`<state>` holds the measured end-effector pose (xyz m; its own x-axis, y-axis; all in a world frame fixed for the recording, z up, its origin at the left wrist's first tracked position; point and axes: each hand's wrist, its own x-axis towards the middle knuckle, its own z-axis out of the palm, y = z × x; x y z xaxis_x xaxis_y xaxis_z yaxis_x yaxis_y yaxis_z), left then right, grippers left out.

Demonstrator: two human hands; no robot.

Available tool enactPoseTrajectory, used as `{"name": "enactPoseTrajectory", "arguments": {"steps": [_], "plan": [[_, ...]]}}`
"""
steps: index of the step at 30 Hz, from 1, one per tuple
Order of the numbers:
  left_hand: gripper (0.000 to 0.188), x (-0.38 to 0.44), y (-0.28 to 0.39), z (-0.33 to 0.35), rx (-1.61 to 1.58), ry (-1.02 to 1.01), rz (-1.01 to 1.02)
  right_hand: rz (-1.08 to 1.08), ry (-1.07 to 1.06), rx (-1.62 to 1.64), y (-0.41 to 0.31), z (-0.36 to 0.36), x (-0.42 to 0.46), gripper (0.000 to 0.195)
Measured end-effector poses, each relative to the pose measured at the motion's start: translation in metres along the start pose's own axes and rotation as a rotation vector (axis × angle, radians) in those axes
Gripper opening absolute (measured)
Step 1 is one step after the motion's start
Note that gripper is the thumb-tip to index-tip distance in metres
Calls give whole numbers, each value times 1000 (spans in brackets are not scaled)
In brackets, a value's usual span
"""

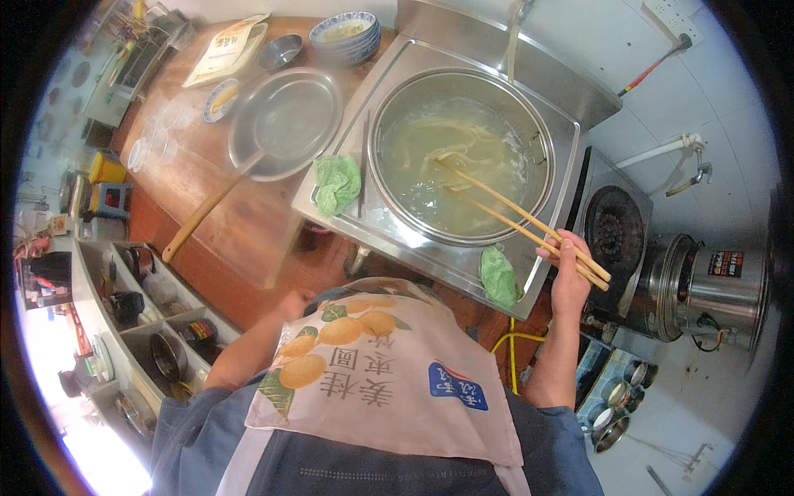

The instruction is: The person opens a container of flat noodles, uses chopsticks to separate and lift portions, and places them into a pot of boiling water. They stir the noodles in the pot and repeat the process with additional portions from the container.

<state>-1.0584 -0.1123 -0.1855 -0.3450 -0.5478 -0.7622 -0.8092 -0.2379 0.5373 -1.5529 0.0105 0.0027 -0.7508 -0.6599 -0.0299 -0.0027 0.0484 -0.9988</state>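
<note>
My right hand (569, 273) grips a pair of long wooden chopsticks (521, 214) near their upper ends. Their tips dip into cloudy, bubbling liquid among wide pale noodles (450, 152) in a large round metal pot (381, 204). The pot is set into a stainless steel stove top (428, 257). My left hand (296, 305) is low by my waist, beside the printed apron (397, 366); its fingers are mostly hidden. Green cloths lie on the stove, one (337, 185) left of the pot and another (499, 276) at its front. A thin dark stick (363, 164) rests left of the pot.
A wooden table (205, 180) at left holds a steel basin (248, 155) with a wooden-handled ladle (205, 217) across its rim, stacked patterned bowls (375, 46) and a small metal bowl (282, 53). A tap (513, 43) hangs behind the pot. A black burner (614, 223) is at right.
</note>
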Motion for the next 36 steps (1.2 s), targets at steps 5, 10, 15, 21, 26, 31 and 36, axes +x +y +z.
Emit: {"name": "enactPoseTrajectory", "arguments": {"steps": [5,10,15,21,26,31,36], "plan": [[33,5,-21,7,-79,53,-46,-64,95,-72,-65,-21,-3,23],[35,21,-46,4,14,-40,13,-245,93,-64,-95,-23,-4,23],[32,27,-64,9,82,84,22,-275,-137,66,-49,44,14,18],[28,21,-68,16,-73,119,10,-251,-391,-232,4,102,17,15],[31,17,-93,17,-55,72,0,-243,-310,-302,10,92,10,14],[37,15,-94,15,1,167,13,-268,-244,-368,-4,55,7,12],[26,24,-73,0,40,95,-1,-147,-21,-232,-59,18,-6,14]]}}
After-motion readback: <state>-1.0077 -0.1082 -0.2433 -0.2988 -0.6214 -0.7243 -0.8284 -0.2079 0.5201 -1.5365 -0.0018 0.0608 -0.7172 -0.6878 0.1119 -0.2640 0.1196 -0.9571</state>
